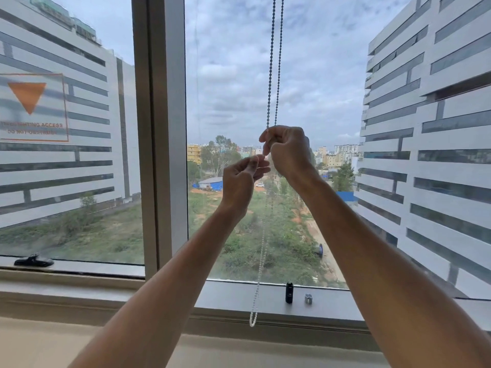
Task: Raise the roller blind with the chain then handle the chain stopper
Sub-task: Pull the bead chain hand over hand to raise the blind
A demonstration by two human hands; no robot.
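Bead chain hangs mid-window, both strands running into the right hand, closed on them. Left hand just below-left pinches something too small to identify. Far left, a blurred window sticker reads "ACCESS" and "DO NOT OBSTRUCT".

hands: 2; bead chain: 1 loop, 2 strands; sill cylinders: 2; window sticker: 1; window latch: 1
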